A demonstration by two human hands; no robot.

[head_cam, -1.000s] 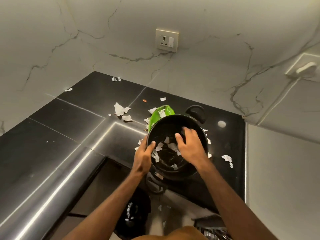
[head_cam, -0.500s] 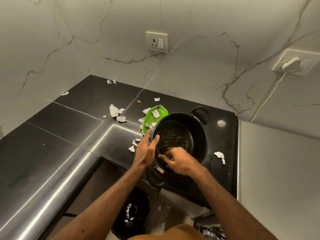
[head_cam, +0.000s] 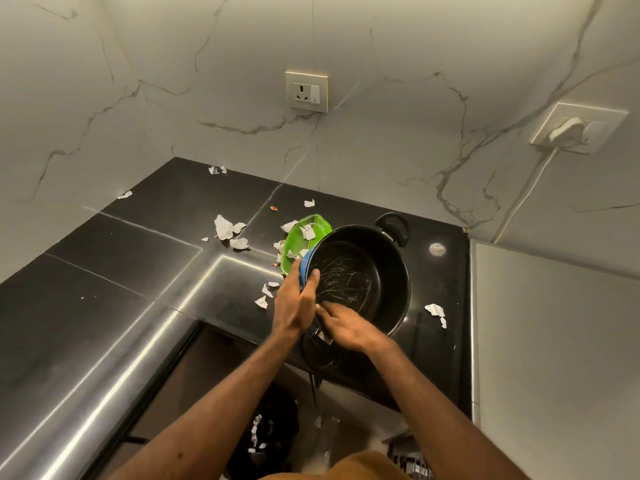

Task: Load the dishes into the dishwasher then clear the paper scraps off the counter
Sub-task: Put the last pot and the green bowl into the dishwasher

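At centre frame, a black pot (head_cam: 360, 271) with a scratched interior is tilted so that its mouth faces the camera, above the front edge of the black counter (head_cam: 138, 271). Left hand (head_cam: 294, 306): grips the pot's left rim, thumb inside the wall, fingers behind the blue outer side. Right hand (head_cam: 346, 327): lies at the lower rim, just above the near loop handle (head_cam: 317, 351), fingertips reaching toward the left hand; whether it pinches anything cannot be told. Far loop handle (head_cam: 393, 226): upper right of the pot. Green plate (head_cam: 301, 244): behind the pot at its upper left, bearing paper scraps. Further paper scraps (head_cam: 228, 230) lie scattered left of the plate and right of the pot. Lower centre, below the counter: black bin bag (head_cam: 266, 434) containing white scraps. Upper centre: wall socket (head_cam: 306, 91).
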